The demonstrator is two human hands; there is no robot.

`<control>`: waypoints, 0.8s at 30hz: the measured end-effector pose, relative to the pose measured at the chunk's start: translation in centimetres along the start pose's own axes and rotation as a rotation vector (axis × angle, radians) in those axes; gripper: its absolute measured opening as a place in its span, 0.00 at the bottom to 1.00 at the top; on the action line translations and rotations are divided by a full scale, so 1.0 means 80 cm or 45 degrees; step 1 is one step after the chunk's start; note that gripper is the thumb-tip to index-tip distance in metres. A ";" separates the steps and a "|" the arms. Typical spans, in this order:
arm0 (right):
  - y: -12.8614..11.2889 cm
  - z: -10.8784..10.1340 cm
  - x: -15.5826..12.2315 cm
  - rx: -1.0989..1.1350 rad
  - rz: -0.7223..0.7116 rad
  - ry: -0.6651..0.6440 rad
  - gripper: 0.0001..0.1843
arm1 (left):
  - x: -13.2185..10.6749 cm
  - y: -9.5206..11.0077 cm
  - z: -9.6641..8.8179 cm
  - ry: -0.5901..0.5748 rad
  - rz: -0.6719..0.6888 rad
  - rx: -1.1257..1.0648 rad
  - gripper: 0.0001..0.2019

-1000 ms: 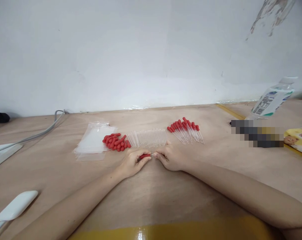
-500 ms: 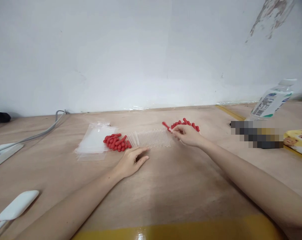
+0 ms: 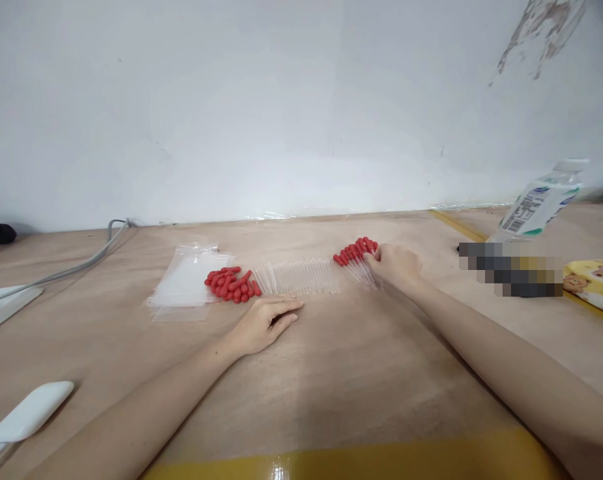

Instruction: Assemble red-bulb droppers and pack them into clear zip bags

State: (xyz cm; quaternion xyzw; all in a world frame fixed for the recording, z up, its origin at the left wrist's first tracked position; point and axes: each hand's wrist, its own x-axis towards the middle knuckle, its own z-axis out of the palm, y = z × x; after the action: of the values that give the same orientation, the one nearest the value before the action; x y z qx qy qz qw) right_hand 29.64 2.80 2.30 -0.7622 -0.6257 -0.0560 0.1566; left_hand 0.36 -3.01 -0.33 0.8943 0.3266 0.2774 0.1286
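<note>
My left hand [image 3: 266, 325] rests on the table just in front of a row of thin clear tubes [image 3: 306, 277], fingers stretched out and thumb apart, holding nothing. Beside it on the left lies a heap of loose red rubber bulbs [image 3: 231, 285]. To the right of the tubes, red-bulbed droppers [image 3: 354, 252] lie side by side, their clear stems pointing toward me. My right hand [image 3: 394, 265] is closed at the right end of these droppers, thumb and fingers pinching one near its bulb. The fingertips partly hide that dropper.
A stack of clear plastic bags [image 3: 181, 283] lies left of the bulbs. Farther left are a grey cable [image 3: 81, 269] and a white charger-like block [image 3: 34, 410]. At right stand a tilted plastic bottle [image 3: 541, 203] and a yellow patterned item [image 3: 594, 287]. A wall closes off the back.
My right hand has moved right, bringing the dropper it held from the left side of the dropper group to its right end. The left hand has stayed nearly still.
</note>
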 end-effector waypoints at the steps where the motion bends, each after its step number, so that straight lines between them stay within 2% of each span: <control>1: -0.002 0.001 -0.002 0.025 -0.017 0.006 0.19 | 0.000 0.000 0.000 0.001 0.000 0.001 0.13; 8: -0.040 0.016 -0.030 0.222 -0.226 -0.076 0.19 | 0.000 -0.001 0.001 0.004 0.006 0.018 0.14; 13: -0.056 0.020 -0.036 0.216 -0.219 -0.181 0.17 | 0.000 -0.003 0.000 -0.013 0.001 0.036 0.14; 19: -0.056 0.020 -0.035 0.144 -0.221 -0.228 0.12 | 0.000 -0.003 0.005 -0.008 0.018 0.062 0.14; 22: -0.055 0.021 -0.038 0.092 -0.245 -0.231 0.12 | 0.002 0.001 -0.001 0.099 -0.004 0.254 0.11; 24: -0.056 0.020 -0.041 0.063 -0.254 -0.180 0.12 | 0.005 0.003 -0.015 0.214 -0.120 0.527 0.10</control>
State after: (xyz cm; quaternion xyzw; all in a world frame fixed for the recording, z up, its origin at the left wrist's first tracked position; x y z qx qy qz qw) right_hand 24.45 0.95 0.60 -0.6940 -0.7091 -0.0018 0.1245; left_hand 0.00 -2.89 0.93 0.8592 0.4274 0.2719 -0.0724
